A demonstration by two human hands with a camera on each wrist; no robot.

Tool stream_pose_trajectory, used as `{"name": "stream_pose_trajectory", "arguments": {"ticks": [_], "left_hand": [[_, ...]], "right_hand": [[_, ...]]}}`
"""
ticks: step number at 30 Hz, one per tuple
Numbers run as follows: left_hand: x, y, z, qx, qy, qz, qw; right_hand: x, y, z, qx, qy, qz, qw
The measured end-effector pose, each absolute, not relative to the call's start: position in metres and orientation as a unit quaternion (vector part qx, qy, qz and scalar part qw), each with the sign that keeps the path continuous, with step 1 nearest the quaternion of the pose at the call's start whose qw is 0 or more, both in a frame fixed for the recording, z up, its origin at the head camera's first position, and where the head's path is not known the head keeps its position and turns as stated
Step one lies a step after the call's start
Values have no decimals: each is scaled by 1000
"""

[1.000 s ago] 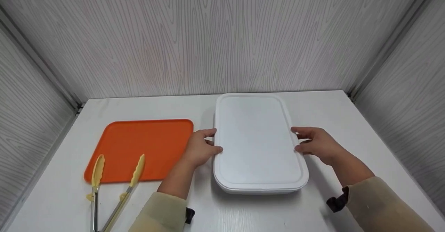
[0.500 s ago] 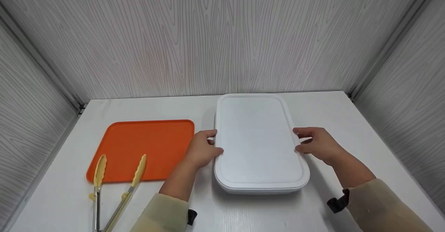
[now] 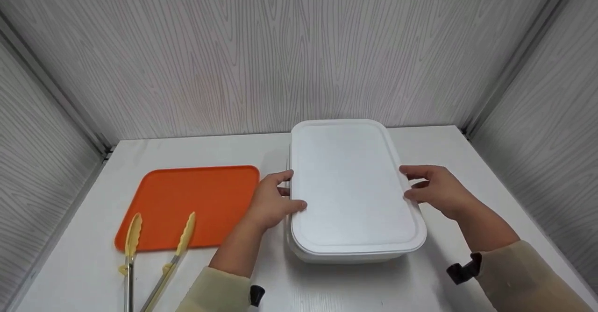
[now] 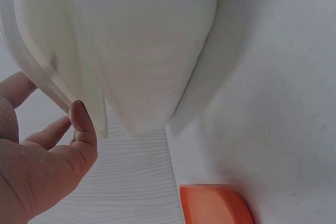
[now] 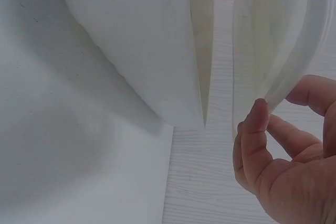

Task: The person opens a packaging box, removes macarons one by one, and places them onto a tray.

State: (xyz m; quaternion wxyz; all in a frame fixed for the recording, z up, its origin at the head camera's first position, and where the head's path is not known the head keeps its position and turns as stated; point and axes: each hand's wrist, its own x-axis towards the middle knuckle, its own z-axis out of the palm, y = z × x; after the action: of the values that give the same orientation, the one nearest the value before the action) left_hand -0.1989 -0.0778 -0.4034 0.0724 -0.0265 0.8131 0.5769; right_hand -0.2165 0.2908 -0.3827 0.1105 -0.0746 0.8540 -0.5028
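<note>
A white rectangular lid (image 3: 350, 186) is held between both hands over a white storage container (image 3: 345, 258) on the table. My left hand (image 3: 271, 204) pinches the lid's left edge, thumb on top. On the opposite edge, my right hand (image 3: 439, 190) pinches the lid in the same way. In the right wrist view, a gap separates the lid (image 5: 268, 35) from the container (image 5: 131, 40). The left wrist view has the lid (image 4: 47, 40) much nearer the container's rim. What the container holds is hidden under the lid.
Left of the container lies an orange tray (image 3: 196, 190). Tongs (image 3: 134, 232) with yellow scalloped tips spread over its front edge. Wood-grain panels (image 3: 299, 55) wall the table (image 3: 345, 293) at the back and both sides.
The lid has come up off the container and shifted slightly right, both hands moving with it. The container's side now shows beneath the lid's edge. Tray and tongs stay put.
</note>
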Motion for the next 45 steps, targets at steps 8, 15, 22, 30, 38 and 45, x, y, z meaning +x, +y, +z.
{"name": "stream_pose_trajectory", "arguments": {"ticks": [8, 15, 22, 30, 38, 45], "left_hand": [[-199, -75, -397, 14, 795, 603, 64], [-198, -71, -395, 77, 754, 648, 68], [-193, -68, -391, 172, 747, 636, 93], [-182, -61, -390, 239, 770, 580, 113], [-174, -51, -395, 234, 782, 571, 87], [-168, -41, -402, 220, 767, 600, 52]], "right_hand": [[-217, 302, -374, -80, 849, -514, 97], [-215, 315, -367, -85, 848, -516, 82], [-211, 328, -362, -91, 844, -524, 68], [-207, 339, -358, -96, 842, -527, 59], [-207, 348, -360, -98, 856, -507, 42], [-205, 359, -363, -109, 847, -519, 32]]}}
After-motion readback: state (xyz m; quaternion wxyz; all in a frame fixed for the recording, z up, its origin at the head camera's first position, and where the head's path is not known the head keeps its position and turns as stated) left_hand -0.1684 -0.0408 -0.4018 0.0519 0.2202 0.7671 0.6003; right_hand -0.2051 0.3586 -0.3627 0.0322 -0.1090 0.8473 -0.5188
